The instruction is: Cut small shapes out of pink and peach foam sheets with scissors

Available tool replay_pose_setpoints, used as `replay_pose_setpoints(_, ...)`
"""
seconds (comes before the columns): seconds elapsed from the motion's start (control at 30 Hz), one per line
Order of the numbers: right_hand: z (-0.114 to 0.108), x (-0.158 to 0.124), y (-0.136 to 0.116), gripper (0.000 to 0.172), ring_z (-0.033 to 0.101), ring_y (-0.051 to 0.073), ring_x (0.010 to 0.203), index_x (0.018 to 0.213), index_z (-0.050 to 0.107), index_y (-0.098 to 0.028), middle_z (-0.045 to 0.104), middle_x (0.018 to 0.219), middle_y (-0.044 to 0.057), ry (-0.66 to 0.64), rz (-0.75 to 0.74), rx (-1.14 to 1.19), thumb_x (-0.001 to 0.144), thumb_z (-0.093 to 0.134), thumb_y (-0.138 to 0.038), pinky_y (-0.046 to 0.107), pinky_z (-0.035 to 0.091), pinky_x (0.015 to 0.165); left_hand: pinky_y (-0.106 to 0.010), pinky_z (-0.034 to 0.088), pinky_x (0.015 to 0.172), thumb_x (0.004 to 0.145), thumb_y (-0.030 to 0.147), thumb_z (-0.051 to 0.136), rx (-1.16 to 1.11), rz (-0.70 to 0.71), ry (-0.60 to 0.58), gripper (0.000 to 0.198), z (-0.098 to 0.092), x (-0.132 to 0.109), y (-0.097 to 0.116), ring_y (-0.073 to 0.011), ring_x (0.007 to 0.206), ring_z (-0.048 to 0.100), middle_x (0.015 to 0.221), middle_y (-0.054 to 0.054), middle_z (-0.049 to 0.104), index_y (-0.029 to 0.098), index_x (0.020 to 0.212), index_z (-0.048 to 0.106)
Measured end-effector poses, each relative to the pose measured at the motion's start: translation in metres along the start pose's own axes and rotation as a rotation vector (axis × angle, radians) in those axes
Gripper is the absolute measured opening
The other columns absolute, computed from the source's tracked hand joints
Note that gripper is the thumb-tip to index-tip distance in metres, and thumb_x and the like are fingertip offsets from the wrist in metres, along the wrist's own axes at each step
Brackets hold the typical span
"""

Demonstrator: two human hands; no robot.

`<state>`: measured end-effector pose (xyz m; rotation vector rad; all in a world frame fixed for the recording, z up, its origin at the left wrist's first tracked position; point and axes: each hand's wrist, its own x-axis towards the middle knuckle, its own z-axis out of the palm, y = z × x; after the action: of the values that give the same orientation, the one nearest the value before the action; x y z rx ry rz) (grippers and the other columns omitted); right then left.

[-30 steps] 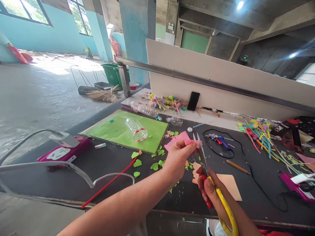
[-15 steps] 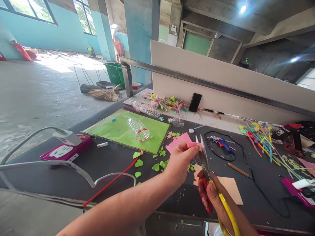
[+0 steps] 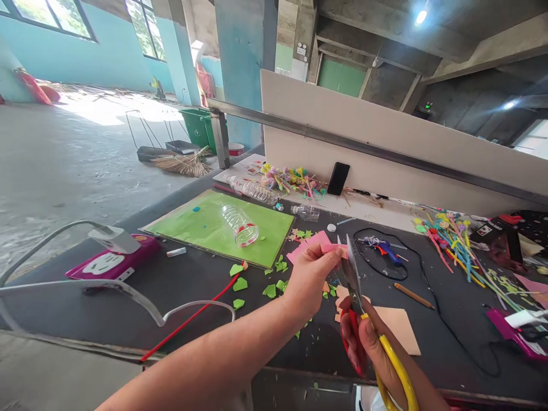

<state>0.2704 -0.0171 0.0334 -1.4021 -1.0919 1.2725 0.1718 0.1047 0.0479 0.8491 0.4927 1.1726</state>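
Note:
My left hand (image 3: 309, 277) pinches a small piece of pink paper (image 3: 329, 248) between thumb and fingertips. My right hand (image 3: 381, 348) is wrapped round a pair of scissors (image 3: 353, 282) with one red and one yellow handle. The blades point up and away, slightly parted, with the edge of the pink piece between them. Behind my left hand a larger pink sheet (image 3: 305, 245) lies on the dark table. Under the scissors are peach paper scraps (image 3: 340, 299), and a peach sheet (image 3: 396, 328) lies to the right, partly covered by my right hand.
Green paper scraps (image 3: 269, 291) litter the table. A plastic bottle (image 3: 240, 225) lies on a green board (image 3: 201, 222) at left. To the right are a blue glue gun (image 3: 390, 254) with its black cord, a brown pencil (image 3: 414, 295) and pipe cleaners (image 3: 458, 240). A purple power strip (image 3: 113, 260) stands left.
The pink strip now reaches in between the scissor blades, and the scissors have shifted slightly left. My left hand keeps its pinch, almost in the same place.

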Motion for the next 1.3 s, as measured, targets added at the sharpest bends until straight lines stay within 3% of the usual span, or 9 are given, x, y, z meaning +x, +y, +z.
replay_pose_setpoints(0.27, 0.004, 0.0, -0.002, 0.046, 0.037, 0.01, 0.048, 0.098, 0.052, -0.027, 0.049, 0.072, -0.002, 0.061, -0.058, -0.041, 0.081, 0.039, -0.068, 0.025, 0.031, 0.045, -0.021, 0.038, 0.061, 0.071, 0.025, 0.068, 0.012, -0.026, -0.014, 0.009, 0.002, -0.004, -0.002, -0.0089, 0.061, 0.05, 0.07, -0.001, 0.063, 0.016, 0.071, 0.067)
replay_pose_setpoints(0.67, 0.006, 0.001, -0.001, 0.05, 0.033, 0.01, 0.049, 0.097, 0.053, -0.026, 0.045, 0.067, -0.004, 0.109, -0.01, -0.008, 0.076, 0.045, -0.071, 0.024, 0.027, 0.043, -0.023, 0.04, 0.063, 0.072, 0.024, 0.066, 0.048, -0.016, -0.005, 0.009, 0.003, -0.005, -0.004, -0.0104, 0.063, 0.052, 0.07, -0.002, 0.064, 0.015, 0.071, 0.065)
replay_pose_setpoints(0.83, 0.008, 0.005, 0.0, 0.052, 0.034, 0.011, 0.048, 0.094, 0.053, -0.027, 0.045, 0.063, -0.004, 0.187, 0.033, -0.012, 0.072, 0.048, -0.073, 0.023, 0.025, 0.042, -0.022, 0.04, 0.062, 0.073, 0.023, 0.066, 0.041, -0.013, 0.001, 0.008, 0.003, -0.006, -0.005, -0.0094, 0.063, 0.051, 0.069, -0.001, 0.064, 0.016, 0.069, 0.065)
replay_pose_setpoints(1.1, 0.01, 0.001, -0.005, 0.046, 0.033, 0.009, 0.048, 0.097, 0.053, -0.026, 0.043, 0.065, -0.005, 0.182, 0.033, -0.069, 0.077, 0.047, -0.068, 0.022, 0.027, 0.043, -0.023, 0.04, 0.064, 0.073, 0.025, 0.066, 0.004, -0.009, -0.005, 0.01, 0.003, -0.005, -0.006, -0.0103, 0.064, 0.053, 0.069, -0.001, 0.065, 0.015, 0.071, 0.064)
replay_pose_setpoints(1.3, 0.004, 0.011, 0.009, 0.058, 0.034, 0.009, 0.041, 0.104, 0.054, -0.027, 0.049, 0.063, -0.004, 0.204, -0.028, -0.08, 0.07, 0.049, -0.074, 0.021, 0.028, 0.036, -0.023, 0.04, 0.064, 0.072, 0.025, 0.067, 0.01, -0.022, 0.001, 0.01, 0.001, -0.005, -0.007, -0.0105, 0.064, 0.053, 0.07, -0.001, 0.064, 0.016, 0.072, 0.065)
